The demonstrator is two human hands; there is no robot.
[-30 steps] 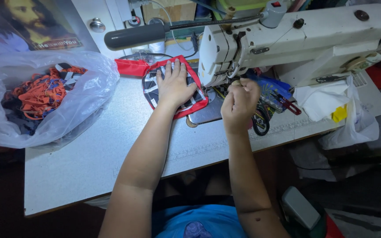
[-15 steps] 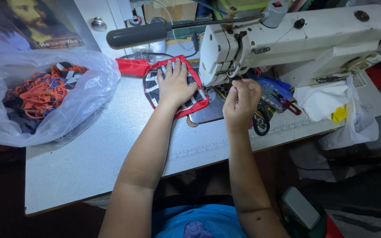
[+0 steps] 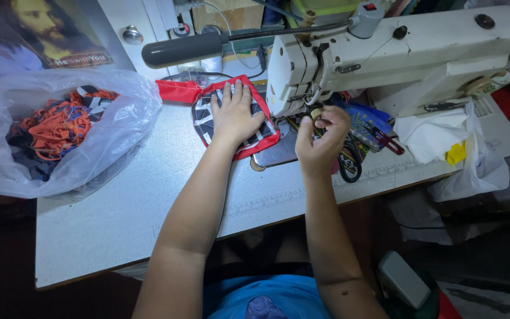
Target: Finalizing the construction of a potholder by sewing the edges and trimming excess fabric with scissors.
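Observation:
My left hand (image 3: 235, 113) lies flat, fingers spread, on a dark fabric piece with white stripes and red binding (image 3: 209, 112) beside the needle of a white sewing machine (image 3: 396, 56). A red strip of the binding (image 3: 175, 91) trails off to the left. My right hand (image 3: 321, 137) is raised just under the machine head, its fingers pinched together near the needle bar on something too small to make out. The steel needle plate (image 3: 275, 153) shows between the two hands.
A clear plastic bag (image 3: 60, 127) of orange and dark fabric scraps sits at the table's left. White cloth and a yellow scrap (image 3: 438, 139) lie at the right. Scissors with red handles (image 3: 388, 142) and patterned trim lie behind my right hand. A grey lamp arm (image 3: 184, 48) overhangs.
My right hand has lifted slightly and shifted toward the needle area, fingers pinching tighter. The left hand stays pressed on the fabric.

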